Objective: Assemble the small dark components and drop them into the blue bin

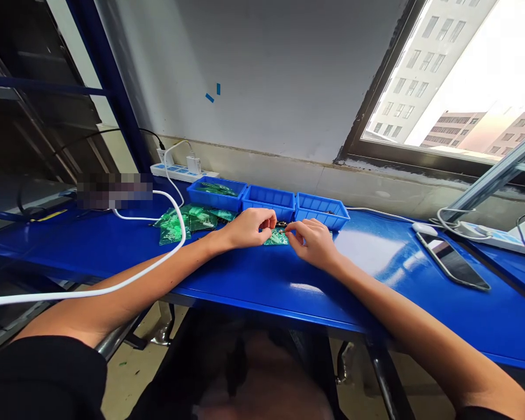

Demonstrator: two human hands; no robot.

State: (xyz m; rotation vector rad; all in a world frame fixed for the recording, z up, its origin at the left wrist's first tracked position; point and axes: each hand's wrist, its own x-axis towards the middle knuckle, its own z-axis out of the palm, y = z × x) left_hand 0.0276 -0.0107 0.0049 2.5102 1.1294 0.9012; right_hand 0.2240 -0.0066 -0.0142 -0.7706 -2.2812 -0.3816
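Both of my hands are close together over the blue table, just in front of three blue bins. My left hand (pixel 250 227) has its fingers curled in towards the thumb at the left end of a green circuit board (pixel 276 238); whatever they hold, if anything, is hidden. Thumb and fingertips of my right hand (pixel 311 240) are pinched together at the board's right side, beside a tiny part too small to name. Small dark pieces lie behind the board. More green circuit boards (pixel 192 219) are piled to the left, in front of the left bin (pixel 216 201).
The middle bin (pixel 269 211) and right bin (pixel 324 219) stand in a row, small dark parts in the right one. A white cable (pixel 181 233) loops over my left forearm. A phone (pixel 452 259) lies at the right, near a power strip (pixel 494 236). Another power strip (pixel 175 172) sits behind the bins.
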